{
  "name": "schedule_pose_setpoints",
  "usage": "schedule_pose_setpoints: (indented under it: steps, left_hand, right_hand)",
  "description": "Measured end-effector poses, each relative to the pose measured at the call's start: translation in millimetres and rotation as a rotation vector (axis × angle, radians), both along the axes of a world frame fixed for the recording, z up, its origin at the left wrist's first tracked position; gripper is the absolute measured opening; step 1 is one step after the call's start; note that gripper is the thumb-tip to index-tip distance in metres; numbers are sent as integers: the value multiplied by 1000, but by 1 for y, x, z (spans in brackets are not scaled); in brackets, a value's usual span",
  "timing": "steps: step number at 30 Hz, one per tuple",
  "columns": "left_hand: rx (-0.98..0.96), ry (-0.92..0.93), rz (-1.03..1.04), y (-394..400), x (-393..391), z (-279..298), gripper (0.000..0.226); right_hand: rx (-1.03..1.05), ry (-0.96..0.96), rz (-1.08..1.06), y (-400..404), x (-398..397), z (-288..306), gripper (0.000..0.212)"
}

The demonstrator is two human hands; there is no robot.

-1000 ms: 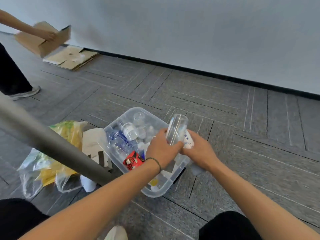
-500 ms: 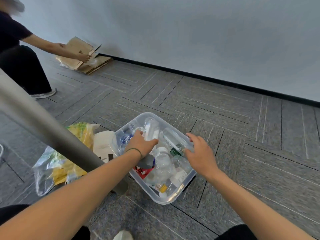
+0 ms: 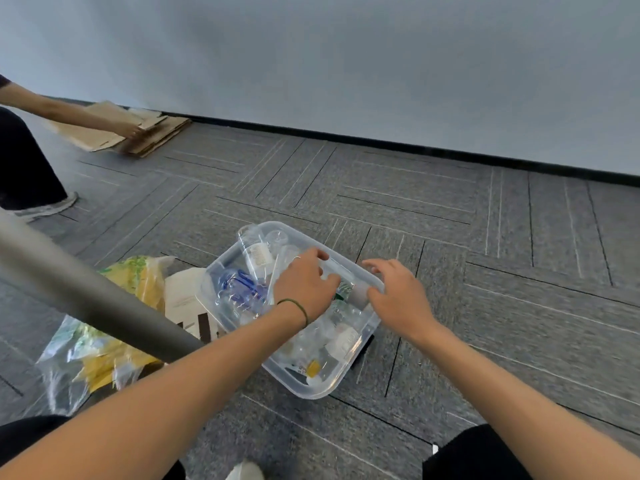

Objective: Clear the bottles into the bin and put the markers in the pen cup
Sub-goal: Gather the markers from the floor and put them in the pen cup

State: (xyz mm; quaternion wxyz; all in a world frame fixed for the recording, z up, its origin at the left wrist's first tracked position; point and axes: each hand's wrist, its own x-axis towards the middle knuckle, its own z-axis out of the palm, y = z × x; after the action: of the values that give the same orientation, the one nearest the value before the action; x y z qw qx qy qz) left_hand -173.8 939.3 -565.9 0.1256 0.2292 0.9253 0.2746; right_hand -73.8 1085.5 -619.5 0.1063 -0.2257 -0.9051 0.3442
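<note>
A clear plastic bin (image 3: pixel 313 389) stands on the grey carpet, filled with several empty clear bottles. One bottle with a white label (image 3: pixel 258 252) leans at the far left corner, and a blue-labelled bottle (image 3: pixel 239 289) lies by the left wall. A green-labelled bottle (image 3: pixel 343 292) shows between my hands. My left hand (image 3: pixel 304 285) rests on top of the bottles with its fingers loosely bent, gripping nothing. My right hand (image 3: pixel 398 296) hovers over the bin's right rim, fingers spread. No markers or pen cup are in view.
A grey metal pole (image 3: pixel 86 292) slants across the left. Behind it lie a plastic bag with yellow contents (image 3: pixel 104 344) and a white paper bag (image 3: pixel 187 296). At the far left another person's hand presses flattened cardboard (image 3: pixel 145 136) by the wall.
A second ago both hands held a clear bottle above the bin. It now lies in the bin, and my hands have let go and moved apart. The other person laid the cardboard down.
</note>
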Motion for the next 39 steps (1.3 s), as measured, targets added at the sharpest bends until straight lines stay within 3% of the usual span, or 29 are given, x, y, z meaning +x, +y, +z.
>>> schedule_pose_setpoints:
  steps: [7, 10, 16, 20, 24, 28, 35, 39]
  left_hand:
    - [-10, -21, -353, 81, 69, -44, 29]
    - [-58, -42, -481, 108, 103, -80, 27]
    - [-251, -91, -606, 121, 162, -163, 9]
    - [-483, -165, -635, 97, 185, -225, 33]
    - [-590, -242, -630, 78, 202, -261, 37]
    - [-594, -233, -631, 75, 216, -278, 39]
    - [-565, -159, -605, 63, 232, -286, 31]
    - [-448, -233, -474, 51, 222, -287, 29]
  right_hand:
    - [8, -122, -201, 54, 75, -27, 30]
    - [-36, -265, -282, 79, 126, -47, 29]
    - [-189, -641, -151, 75, 214, -96, 31]
    - [-185, -841, -19, 68, 244, -114, 35]
    - [-157, -980, 61, 74, 244, -126, 31]
    - [-97, -1016, 1, 83, 236, -146, 17]
    - [-233, -1057, 13, 35, 243, -180, 18]
    - [-281, -958, -92, 20, 239, -198, 21]
